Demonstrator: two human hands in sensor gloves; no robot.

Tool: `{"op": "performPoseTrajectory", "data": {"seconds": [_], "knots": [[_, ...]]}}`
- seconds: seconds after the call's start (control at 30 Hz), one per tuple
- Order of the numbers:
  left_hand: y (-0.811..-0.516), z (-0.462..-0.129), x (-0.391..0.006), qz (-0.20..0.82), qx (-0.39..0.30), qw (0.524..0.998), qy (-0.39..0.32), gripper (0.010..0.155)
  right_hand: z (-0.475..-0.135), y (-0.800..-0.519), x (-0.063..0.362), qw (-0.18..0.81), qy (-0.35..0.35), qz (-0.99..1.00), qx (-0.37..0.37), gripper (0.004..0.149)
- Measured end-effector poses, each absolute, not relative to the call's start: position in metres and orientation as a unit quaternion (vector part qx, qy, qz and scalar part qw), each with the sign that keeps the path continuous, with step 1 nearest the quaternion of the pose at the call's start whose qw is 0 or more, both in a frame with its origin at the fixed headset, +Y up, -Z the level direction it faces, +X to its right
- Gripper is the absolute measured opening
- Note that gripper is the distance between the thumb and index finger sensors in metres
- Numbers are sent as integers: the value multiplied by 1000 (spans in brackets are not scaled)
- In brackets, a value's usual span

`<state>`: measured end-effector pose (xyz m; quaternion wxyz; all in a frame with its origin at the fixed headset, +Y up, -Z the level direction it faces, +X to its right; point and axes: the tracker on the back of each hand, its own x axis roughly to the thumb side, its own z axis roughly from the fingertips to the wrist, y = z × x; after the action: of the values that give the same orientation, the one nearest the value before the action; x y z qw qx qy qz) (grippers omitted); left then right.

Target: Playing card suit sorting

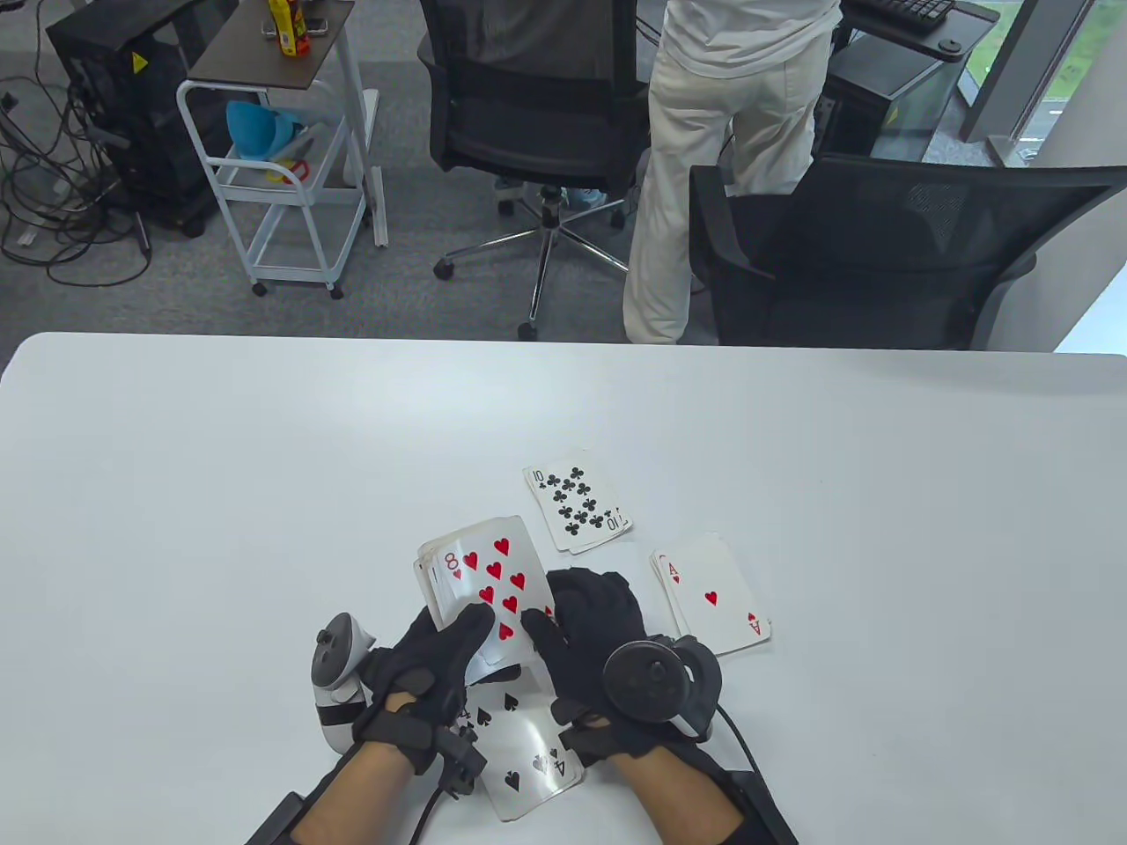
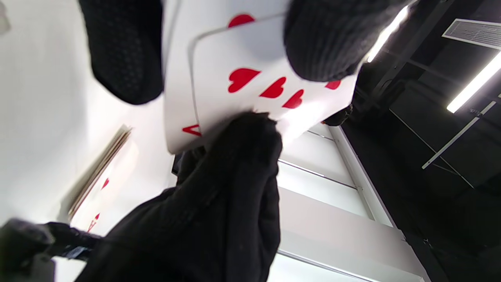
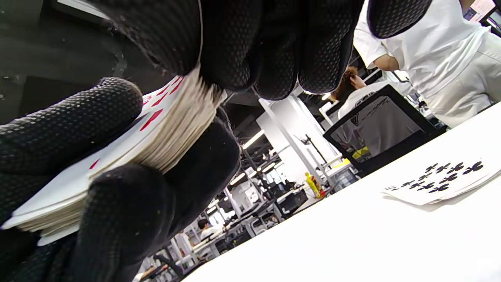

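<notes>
White table (image 1: 220,528): clubs pile (image 1: 578,508), hearts pile (image 1: 713,597) beside hands.

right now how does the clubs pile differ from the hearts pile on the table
The clubs pile shows a black 10 on top; the hearts pile shows a red ace. The clubs pile lies farther from the hands, the hearts pile nearer and to the right. Both lie face up on the table, untouched and slightly fanned.
</notes>
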<state>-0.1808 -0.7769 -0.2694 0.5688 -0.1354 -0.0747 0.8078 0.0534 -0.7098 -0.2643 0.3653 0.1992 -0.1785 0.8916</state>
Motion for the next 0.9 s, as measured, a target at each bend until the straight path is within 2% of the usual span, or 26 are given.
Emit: {"op": "performPoseTrajectory", "data": {"seconds": [0.17, 0.33, 0.63, 0.7, 0.8, 0.9], "knots": [[-778, -272, -180, 802, -140, 576, -75, 61, -270, -714, 58, 365, -173, 896, 186, 39], [-780, -274, -178, 798, -143, 580, -77, 61, -273, -712, 66, 362, -183, 897, 174, 47], [-781, -274, -175, 791, -142, 590, -79, 61, -277, -709, 80, 365, -191, 898, 158, 40], [-780, -273, -175, 791, -143, 590, -77, 60, -280, -706, 92, 369, -204, 897, 134, 40], [-779, -274, -175, 792, -143, 589, -75, 59, -283, -698, 126, 392, -245, 886, 38, 39], [-779, -274, -175, 795, -143, 585, -74, 59, -290, -698, 163, 425, -242, 871, -36, 39]]}}
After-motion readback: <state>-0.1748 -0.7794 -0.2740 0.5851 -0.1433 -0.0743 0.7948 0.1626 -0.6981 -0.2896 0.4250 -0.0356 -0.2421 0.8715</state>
